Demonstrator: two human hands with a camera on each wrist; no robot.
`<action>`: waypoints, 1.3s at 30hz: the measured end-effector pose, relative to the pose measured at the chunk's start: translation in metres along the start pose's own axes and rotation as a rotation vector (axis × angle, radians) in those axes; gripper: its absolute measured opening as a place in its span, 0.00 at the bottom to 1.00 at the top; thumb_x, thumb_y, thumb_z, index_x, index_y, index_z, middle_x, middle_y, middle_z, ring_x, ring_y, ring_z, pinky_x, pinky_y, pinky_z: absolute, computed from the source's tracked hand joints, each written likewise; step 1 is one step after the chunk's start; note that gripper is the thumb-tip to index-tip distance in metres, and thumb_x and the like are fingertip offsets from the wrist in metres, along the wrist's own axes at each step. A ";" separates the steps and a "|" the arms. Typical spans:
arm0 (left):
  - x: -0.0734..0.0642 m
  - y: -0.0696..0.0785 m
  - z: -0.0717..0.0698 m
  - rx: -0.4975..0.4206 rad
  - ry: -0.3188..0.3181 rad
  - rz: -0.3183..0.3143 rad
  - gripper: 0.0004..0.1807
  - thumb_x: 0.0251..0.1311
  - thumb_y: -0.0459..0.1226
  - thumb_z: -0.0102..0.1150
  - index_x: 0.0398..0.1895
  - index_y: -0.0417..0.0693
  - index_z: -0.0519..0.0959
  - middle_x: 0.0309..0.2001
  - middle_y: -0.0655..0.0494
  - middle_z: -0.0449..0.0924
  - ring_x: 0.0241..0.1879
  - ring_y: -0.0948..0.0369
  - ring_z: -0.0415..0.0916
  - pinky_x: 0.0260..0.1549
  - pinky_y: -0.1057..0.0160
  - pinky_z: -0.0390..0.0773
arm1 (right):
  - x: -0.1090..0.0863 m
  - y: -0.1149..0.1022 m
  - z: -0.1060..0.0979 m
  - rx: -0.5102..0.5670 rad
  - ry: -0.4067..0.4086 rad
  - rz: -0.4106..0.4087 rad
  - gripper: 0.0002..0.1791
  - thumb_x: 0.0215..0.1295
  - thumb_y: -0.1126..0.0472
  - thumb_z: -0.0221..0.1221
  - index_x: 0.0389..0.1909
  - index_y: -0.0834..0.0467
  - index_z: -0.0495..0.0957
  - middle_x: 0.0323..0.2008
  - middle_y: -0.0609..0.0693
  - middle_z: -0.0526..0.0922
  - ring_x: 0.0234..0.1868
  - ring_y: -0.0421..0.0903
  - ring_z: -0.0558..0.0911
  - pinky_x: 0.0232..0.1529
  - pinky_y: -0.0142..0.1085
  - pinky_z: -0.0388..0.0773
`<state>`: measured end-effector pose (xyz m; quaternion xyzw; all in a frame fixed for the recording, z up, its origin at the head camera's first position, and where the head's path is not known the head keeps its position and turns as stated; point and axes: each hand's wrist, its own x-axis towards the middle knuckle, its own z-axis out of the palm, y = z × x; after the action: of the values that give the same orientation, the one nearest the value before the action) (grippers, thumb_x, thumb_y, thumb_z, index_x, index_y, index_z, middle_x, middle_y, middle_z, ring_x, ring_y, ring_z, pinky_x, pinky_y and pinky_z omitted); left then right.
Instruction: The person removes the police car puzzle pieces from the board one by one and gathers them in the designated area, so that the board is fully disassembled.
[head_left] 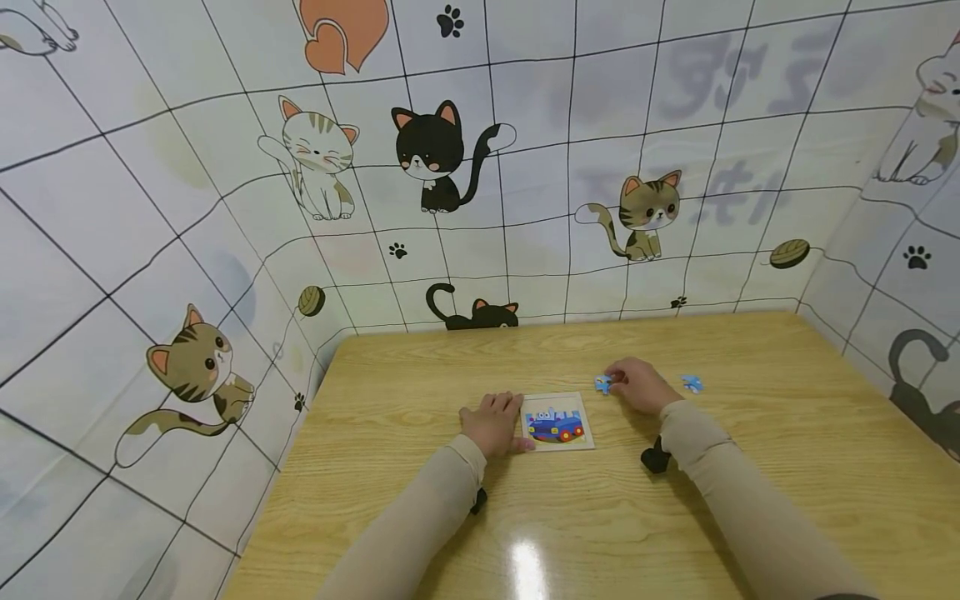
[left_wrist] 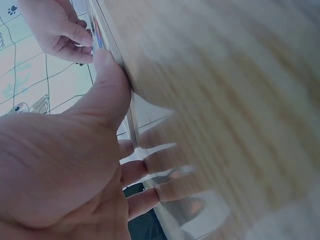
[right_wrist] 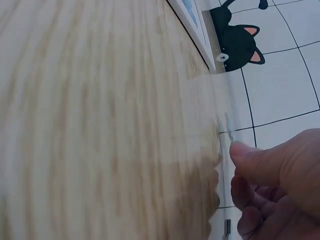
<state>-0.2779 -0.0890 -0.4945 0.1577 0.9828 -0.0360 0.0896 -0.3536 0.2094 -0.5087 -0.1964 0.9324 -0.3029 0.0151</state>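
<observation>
Wooden table point(head_left: 420, 371), patterned walls point(head_left: 540, 187): relaxed left hand point(head_left: 491, 423) touches tray point(head_left: 553, 399), right hand point(head_left: 640, 387) pinches piece point(head_left: 602, 384).

No legible words, brands or numbers. Only lettering: large, faint grey characters point(head_left: 738, 71) on the cat-print wall point(head_left: 543, 287), upper right in head view, set in two rows; blurred, look mirror-reversed, wording can't be made out.

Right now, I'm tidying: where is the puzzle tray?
In the head view, the puzzle tray lies on the table between the left hand, touching its left edge, and the right hand.
</observation>
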 end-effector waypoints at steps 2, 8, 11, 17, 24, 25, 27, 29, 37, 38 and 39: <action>0.000 0.000 0.000 0.001 0.000 0.002 0.49 0.61 0.70 0.50 0.82 0.61 0.54 0.78 0.60 0.56 0.75 0.56 0.55 0.56 0.35 0.71 | 0.000 0.004 -0.002 -0.012 -0.003 0.012 0.15 0.68 0.72 0.61 0.54 0.74 0.78 0.45 0.65 0.81 0.48 0.61 0.80 0.50 0.55 0.77; 0.001 0.000 0.001 0.000 0.002 0.009 0.49 0.61 0.70 0.50 0.82 0.60 0.54 0.78 0.59 0.56 0.75 0.56 0.55 0.57 0.35 0.71 | -0.004 0.008 -0.008 -0.033 -0.013 0.034 0.15 0.68 0.74 0.61 0.53 0.75 0.78 0.46 0.67 0.80 0.49 0.63 0.79 0.51 0.55 0.77; 0.001 0.000 0.000 -0.002 -0.001 0.008 0.49 0.62 0.70 0.50 0.82 0.60 0.54 0.79 0.59 0.55 0.76 0.55 0.55 0.57 0.35 0.70 | -0.005 0.009 -0.009 -0.047 -0.015 0.030 0.15 0.67 0.74 0.61 0.53 0.75 0.78 0.45 0.67 0.81 0.49 0.63 0.80 0.51 0.55 0.77; 0.001 0.001 -0.001 -0.013 -0.009 0.010 0.49 0.62 0.70 0.49 0.82 0.60 0.54 0.79 0.59 0.55 0.77 0.55 0.53 0.58 0.34 0.69 | -0.004 0.011 -0.008 -0.060 -0.014 0.053 0.16 0.66 0.74 0.61 0.54 0.75 0.78 0.46 0.67 0.81 0.50 0.64 0.79 0.52 0.56 0.76; -0.002 0.001 -0.003 -0.023 -0.016 0.015 0.49 0.62 0.70 0.50 0.82 0.60 0.53 0.79 0.59 0.54 0.77 0.55 0.53 0.59 0.34 0.69 | -0.008 0.012 -0.009 -0.052 -0.008 0.061 0.18 0.67 0.73 0.61 0.56 0.76 0.76 0.46 0.68 0.80 0.51 0.65 0.79 0.52 0.57 0.76; -0.002 0.001 -0.003 -0.025 -0.016 0.016 0.49 0.62 0.70 0.50 0.82 0.60 0.53 0.79 0.59 0.54 0.77 0.55 0.53 0.59 0.34 0.69 | -0.008 0.011 -0.009 -0.048 -0.002 0.062 0.18 0.68 0.73 0.61 0.57 0.76 0.76 0.46 0.67 0.80 0.50 0.64 0.79 0.51 0.57 0.76; -0.002 0.001 -0.003 -0.031 -0.014 0.018 0.49 0.62 0.69 0.50 0.82 0.60 0.53 0.79 0.58 0.55 0.76 0.54 0.53 0.59 0.34 0.69 | -0.010 0.010 -0.009 -0.037 0.014 0.064 0.19 0.69 0.73 0.60 0.58 0.75 0.75 0.45 0.66 0.80 0.48 0.62 0.79 0.49 0.56 0.76; -0.003 0.001 -0.002 -0.031 -0.014 0.017 0.49 0.62 0.69 0.50 0.82 0.59 0.53 0.79 0.59 0.54 0.77 0.54 0.53 0.59 0.33 0.68 | -0.010 0.007 -0.010 -0.026 0.029 0.053 0.18 0.70 0.72 0.58 0.59 0.74 0.76 0.44 0.64 0.80 0.46 0.60 0.79 0.46 0.54 0.77; -0.001 -0.001 0.000 -0.026 -0.006 0.011 0.49 0.62 0.69 0.51 0.82 0.60 0.54 0.79 0.59 0.55 0.76 0.55 0.54 0.58 0.34 0.69 | -0.006 -0.022 -0.004 0.015 -0.044 -0.067 0.14 0.71 0.70 0.58 0.55 0.70 0.79 0.39 0.55 0.81 0.39 0.52 0.79 0.40 0.47 0.77; -0.001 -0.001 0.000 -0.026 -0.006 0.012 0.49 0.62 0.69 0.51 0.82 0.60 0.54 0.79 0.59 0.55 0.76 0.55 0.54 0.58 0.34 0.69 | -0.006 -0.026 -0.002 0.023 -0.071 -0.087 0.13 0.71 0.70 0.59 0.54 0.70 0.79 0.39 0.55 0.81 0.39 0.51 0.79 0.40 0.46 0.77; 0.000 -0.001 0.000 -0.024 -0.007 0.013 0.49 0.62 0.69 0.50 0.82 0.60 0.53 0.79 0.59 0.55 0.76 0.56 0.54 0.58 0.34 0.69 | -0.006 -0.030 0.000 0.036 -0.100 -0.095 0.13 0.71 0.70 0.59 0.54 0.70 0.80 0.39 0.54 0.81 0.39 0.50 0.79 0.40 0.45 0.78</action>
<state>-0.2778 -0.0905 -0.4948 0.1628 0.9818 -0.0240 0.0950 -0.3373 0.1896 -0.4922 -0.2550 0.9146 -0.3096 0.0510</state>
